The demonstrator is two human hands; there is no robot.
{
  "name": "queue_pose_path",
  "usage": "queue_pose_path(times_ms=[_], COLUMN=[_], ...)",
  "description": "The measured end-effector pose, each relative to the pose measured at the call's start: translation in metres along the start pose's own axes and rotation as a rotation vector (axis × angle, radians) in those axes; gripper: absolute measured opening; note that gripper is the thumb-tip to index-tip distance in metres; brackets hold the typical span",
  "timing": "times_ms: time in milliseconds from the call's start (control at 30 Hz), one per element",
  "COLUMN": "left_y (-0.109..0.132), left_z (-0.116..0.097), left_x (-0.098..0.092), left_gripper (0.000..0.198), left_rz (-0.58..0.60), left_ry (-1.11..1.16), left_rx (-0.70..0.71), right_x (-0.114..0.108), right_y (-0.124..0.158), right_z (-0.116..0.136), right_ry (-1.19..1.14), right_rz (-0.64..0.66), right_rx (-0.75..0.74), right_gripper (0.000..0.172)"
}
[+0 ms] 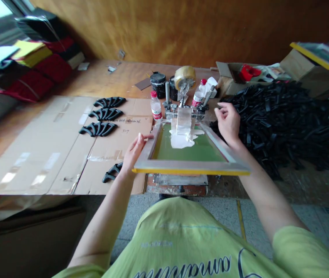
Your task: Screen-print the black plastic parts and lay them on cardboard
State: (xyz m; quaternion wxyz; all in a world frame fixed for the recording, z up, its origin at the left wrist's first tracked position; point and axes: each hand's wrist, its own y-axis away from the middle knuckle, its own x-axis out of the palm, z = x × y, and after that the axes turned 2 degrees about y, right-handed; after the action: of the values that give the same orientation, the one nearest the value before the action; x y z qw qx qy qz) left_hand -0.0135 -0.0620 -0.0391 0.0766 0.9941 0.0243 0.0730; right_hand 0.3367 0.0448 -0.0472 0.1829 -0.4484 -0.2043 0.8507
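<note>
- A flat rectangular frame of dull grey metal, with a yellow strip along its near edge, sits at the middle of the bench, directly before the person; taut green mesh fills it.
- Glossy white ink lies in an uneven puddle on the mesh, below a boxy, smeared pale scraper at the far side.
- The left hand is at the frame's left bar, a finger reaching the rim; whether it grips cannot be told.
- The right hand is loosely curled beyond the right bar; whether anything is inside its fingers cannot be told.
- Smooth, curved black pieces lie in ribbed rows on flattened brown cardboard, which stretches wide and flat to their left.
- A dense, tangled heap of matt black parts crowds the right side, leaving the right hand little room outward.
- A clear bottle with a red cap stands just beside the frame's far left corner, narrowing the room there.
</note>
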Motion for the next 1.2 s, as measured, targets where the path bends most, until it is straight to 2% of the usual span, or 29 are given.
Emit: queue_pose_path(times_ms=[67,133,200,267,333,367,400,467,500,567,633,700,767,833,867,967,1067,1200], left_y=[-0.019,-0.038,-0.05,-0.051,-0.036,-0.024,-0.008,0.026,0.042,0.066,0.076,0.074,0.066,0.062,0.062,0.071,0.081,0.077], left_z=[-0.02,-0.038,-0.047,-0.041,-0.017,0.0,0.021,0.062,0.08,0.107,0.119,0.121,0.119,0.121,0.123,0.136,0.152,0.164], left_x=[0.012,0.023,0.032,0.038,0.043,0.045,0.047,0.053,0.056,0.062,0.061,0.046,0.014,-0.031,-0.056,-0.126,-0.169,-0.186], left_gripper=[0.055,0.057,0.06,0.062,0.062,0.063,0.065,0.069,0.07,0.063,0.05,0.039,0.035,0.036,0.037,0.038,0.046,0.051], left_rz=[-0.021,-0.016,-0.036,-0.107,-0.163,-0.14,-0.09,0.163,0.224,0.223,0.104,-0.044,-0.189,-0.361,-0.457,-0.709,-0.777,-0.704], left_ry=[0.031,0.023,-0.006,-0.008,0.013,0.021,0.027,0.016,0.041,0.153,0.266,0.304,0.261,0.169,0.115,-0.113,-0.363,-0.52], left_rx=[0.157,0.229,0.234,0.232,0.168,0.083,-0.033,-0.398,-0.524,-0.61,-0.619,-0.614,-0.562,-0.477,-0.454,-0.479,-0.589,-0.695], right_x=[0.002,0.014,0.032,0.047,0.054,0.055,0.054,0.051,0.049,0.048,0.048,0.044,0.035,0.023,0.019,0.017,0.026,0.03], right_y=[0.018,0.053,0.093,0.124,0.14,0.144,0.147,0.155,0.161,0.174,0.18,0.168,0.14,0.107,0.094,0.076,0.085,0.095], right_z=[-0.021,-0.025,-0.013,0.006,0.024,0.033,0.041,0.059,0.069,0.085,0.088,0.069,0.028,-0.027,-0.055,-0.126,-0.164,-0.175], right_ry=[0.019,0.069,0.13,0.214,0.304,0.334,0.348,0.325,0.294,0.188,0.042,-0.032,0.056,0.286,0.325,0.366,0.466,0.699], right_rz=[0.078,0.309,0.552,0.697,0.767,0.79,0.804,0.795,0.77,0.732,0.751,0.759,0.685,0.559,0.536,0.538,0.552,0.588], right_rx=[0.116,0.139,0.04,-0.092,-0.14,-0.126,-0.095,-0.055,-0.068,-0.185,-0.367,-0.46,-0.385,-0.223,-0.178,-0.153,-0.256,-0.372], right_gripper=[0.032,0.034,0.036,0.033,0.026,0.022,0.02,0.02,0.02,0.018,0.016,0.014,0.019,0.031,0.035,0.041,0.051,0.051])
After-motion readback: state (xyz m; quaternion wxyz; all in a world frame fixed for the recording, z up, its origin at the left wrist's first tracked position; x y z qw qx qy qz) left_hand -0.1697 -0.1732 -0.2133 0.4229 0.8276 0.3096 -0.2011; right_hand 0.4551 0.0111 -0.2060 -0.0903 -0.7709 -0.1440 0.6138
